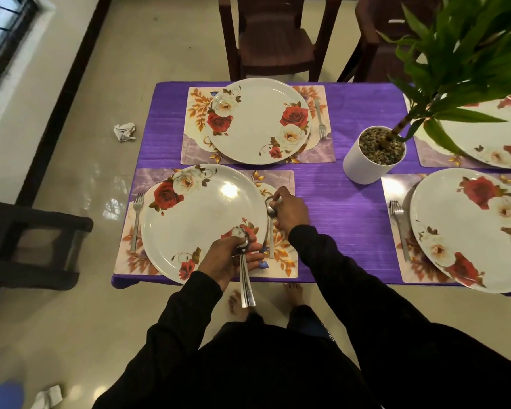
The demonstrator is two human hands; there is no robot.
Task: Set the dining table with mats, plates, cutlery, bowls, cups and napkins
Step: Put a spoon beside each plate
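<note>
Item: your right hand [289, 209] pinches one steel spoon [271, 228], long axis toward you, right of the rose-printed white plate [201, 219]; your left hand [227, 258] grips spare steel spoons [245, 278].

Glossy rose-printed plates [201, 222] caught the ceiling light on smooth, shiny printed mats [281, 261], over a purple cloth [342, 208] with a fine ribbed sheen, while the bright metal spoons [245, 278] and forks [136, 219] gleamed, and crumpled paper [125, 131] lay on polished floor tiles [80, 178].
</note>
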